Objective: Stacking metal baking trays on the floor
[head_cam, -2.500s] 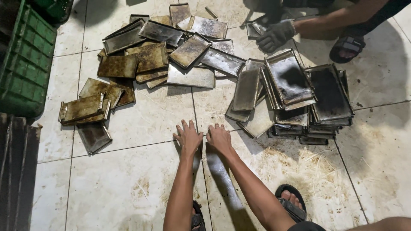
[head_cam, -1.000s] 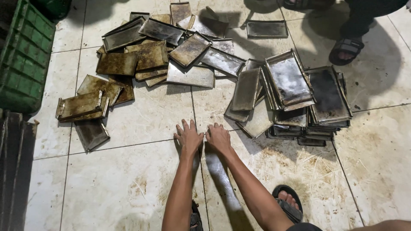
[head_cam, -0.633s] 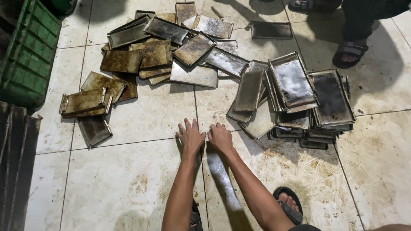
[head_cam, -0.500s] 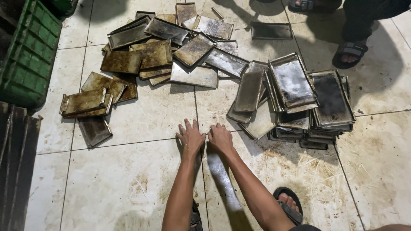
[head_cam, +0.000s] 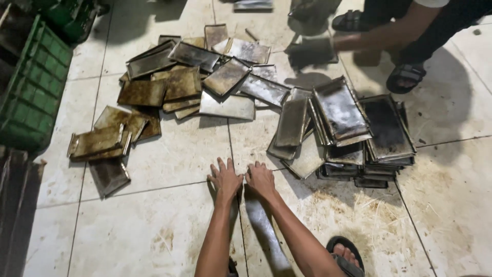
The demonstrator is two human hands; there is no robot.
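A floor of large pale tiles, stained brown and streaked with grime, fills the scene, its dark grout lines crossing in a grid. Straw-like scraps and dust litter the tiles at lower right. A green slatted plastic crate stands along the left edge, with a dark rusty panel below it. Hard light from above casts sharp shadows across the upper tiles.
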